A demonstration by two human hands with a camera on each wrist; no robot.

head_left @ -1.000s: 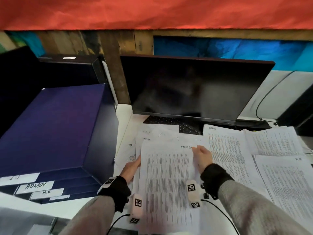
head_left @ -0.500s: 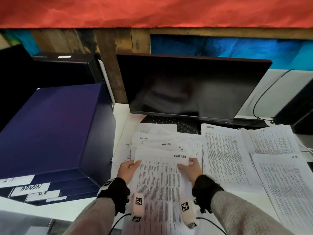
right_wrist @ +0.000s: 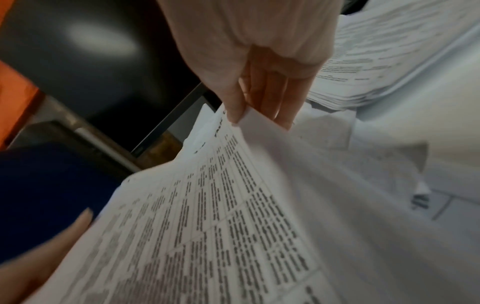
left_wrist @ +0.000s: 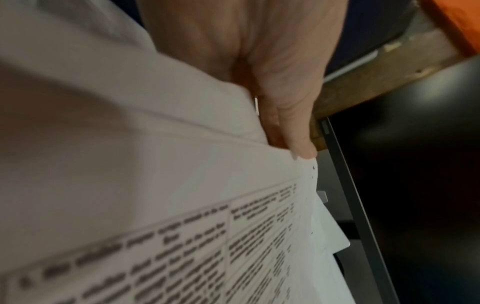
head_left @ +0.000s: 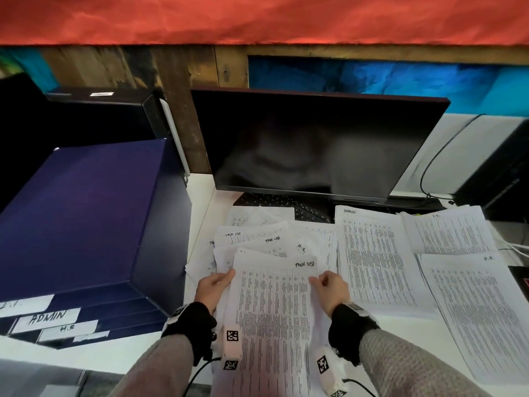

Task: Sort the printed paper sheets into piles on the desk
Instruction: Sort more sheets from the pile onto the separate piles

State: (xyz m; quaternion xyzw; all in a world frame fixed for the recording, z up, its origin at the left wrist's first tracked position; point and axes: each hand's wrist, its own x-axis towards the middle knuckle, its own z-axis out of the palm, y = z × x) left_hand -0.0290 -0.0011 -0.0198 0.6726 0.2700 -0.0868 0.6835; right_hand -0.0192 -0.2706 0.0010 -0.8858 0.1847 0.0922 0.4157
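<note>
Bench (head_left: 200,213) surface, white, carries everything, largest first: a dark blue drawer box (head_left: 86,219) at the left edge, with labels on its front reading "ADMIN" and "H.R", which probably name the sorting categories. A dark monitor (head_left: 315,144) stands along the back edge. Toward the right edge lie three squared piles of printed sheets: a tall pile (head_left: 375,270) just right of centre, a back pile (head_left: 446,233) and a front pile (head_left: 481,310) marked "H.R". They sit apart, likely so the groups stay distinct. At the front centre a loose, fanned heap (head_left: 266,239) is unsorted. Over it a top sheet (head_left: 274,310), hand-marked "TASK LIST", is raised at both sides, probably so its heading can be read. The left hand (head_left: 213,287) pinches its left edge, thumb on top; the right hand (head_left: 332,287) pinches its right edge between thumb and fingertips (right_wrist: 283,121).
</note>
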